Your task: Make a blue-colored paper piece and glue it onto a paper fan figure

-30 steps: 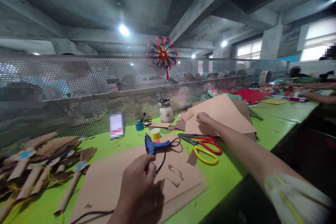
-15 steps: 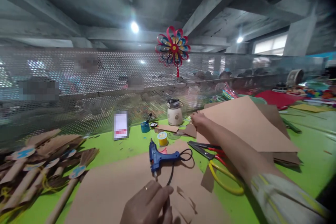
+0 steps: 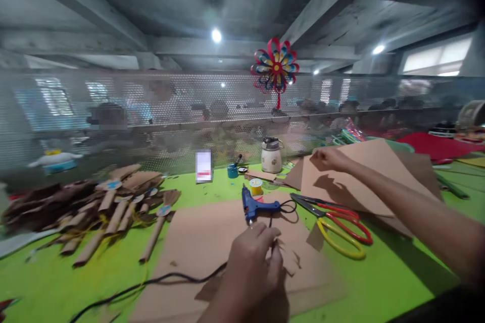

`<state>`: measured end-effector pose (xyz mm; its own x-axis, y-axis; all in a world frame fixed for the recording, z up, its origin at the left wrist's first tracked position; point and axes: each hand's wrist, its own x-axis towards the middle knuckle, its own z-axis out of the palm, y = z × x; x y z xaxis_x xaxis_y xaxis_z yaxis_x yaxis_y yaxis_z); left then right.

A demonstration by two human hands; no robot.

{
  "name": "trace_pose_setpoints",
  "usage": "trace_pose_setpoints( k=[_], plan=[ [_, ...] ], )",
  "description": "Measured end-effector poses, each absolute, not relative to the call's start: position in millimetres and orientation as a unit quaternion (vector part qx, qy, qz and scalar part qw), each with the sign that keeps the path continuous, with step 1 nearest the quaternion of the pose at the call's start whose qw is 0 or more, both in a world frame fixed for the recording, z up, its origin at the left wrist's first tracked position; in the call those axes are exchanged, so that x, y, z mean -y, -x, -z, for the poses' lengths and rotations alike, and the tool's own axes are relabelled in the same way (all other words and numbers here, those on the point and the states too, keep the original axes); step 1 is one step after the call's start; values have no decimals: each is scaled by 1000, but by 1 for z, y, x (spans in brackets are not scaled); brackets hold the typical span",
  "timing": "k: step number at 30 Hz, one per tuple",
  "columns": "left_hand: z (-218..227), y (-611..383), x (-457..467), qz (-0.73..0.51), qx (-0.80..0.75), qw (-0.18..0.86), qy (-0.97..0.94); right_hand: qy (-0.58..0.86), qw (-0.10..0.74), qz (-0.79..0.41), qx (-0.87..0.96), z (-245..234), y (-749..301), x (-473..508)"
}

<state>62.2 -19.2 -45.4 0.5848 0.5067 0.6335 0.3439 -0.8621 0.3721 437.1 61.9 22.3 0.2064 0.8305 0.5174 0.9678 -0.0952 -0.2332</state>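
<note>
My left hand [image 3: 255, 260] is over the large brown paper sheet [image 3: 204, 227], close to the nozzle end of a blue glue gun [image 3: 261, 206]. Its thumb and fingers are pinched together; what they hold, if anything, is too small to name. Above the stacked brown paper [image 3: 371, 176] on the right hovers my right hand [image 3: 329, 158], fingers curled together, casting a shadow on the top sheet. I cannot make out anything in it. Two pairs of scissors, one with red handles [image 3: 350, 219] and one with yellow handles [image 3: 341, 242], lie between my arms.
Paper-tube pieces with blue tags [image 3: 113, 207] are heaped at left. Behind the glue gun stand a yellow spool [image 3: 256, 186], a blue pot [image 3: 232, 170] and a white bottle [image 3: 271, 157]. A black cord [image 3: 166, 278] crosses the front. A perforated metal screen [image 3: 182, 106] borders the table.
My right hand has lifted off the table near the bottle and come back over the stacked paper. My left hand stays pinched by the glue gun. The view has turned left.
</note>
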Motion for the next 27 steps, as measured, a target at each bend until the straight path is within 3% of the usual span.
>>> trace_pose_setpoints(
  k=[3,7,11,13,17,21,27],
  plan=[
    [44,-61,17,-420,-260,245,-834,695,297,127,642,-32,-414,-29],
    [41,-58,12,-444,-262,328,-792,618,341,127,697,-39,-347,28],
    [34,-57,13,-437,-226,450,-745,469,363,5,805,-45,-262,74],
    [28,-56,16,-405,-183,554,-704,432,353,-49,828,-44,-231,80],
    [21,-49,18,-363,-125,763,-520,417,430,-190,778,-32,-199,64],
    [26,-44,11,-373,-135,794,-461,404,524,-420,621,-15,-189,43],
    [35,-44,-2,-378,-170,774,-478,365,571,-465,570,1,-197,20]
  ],
)
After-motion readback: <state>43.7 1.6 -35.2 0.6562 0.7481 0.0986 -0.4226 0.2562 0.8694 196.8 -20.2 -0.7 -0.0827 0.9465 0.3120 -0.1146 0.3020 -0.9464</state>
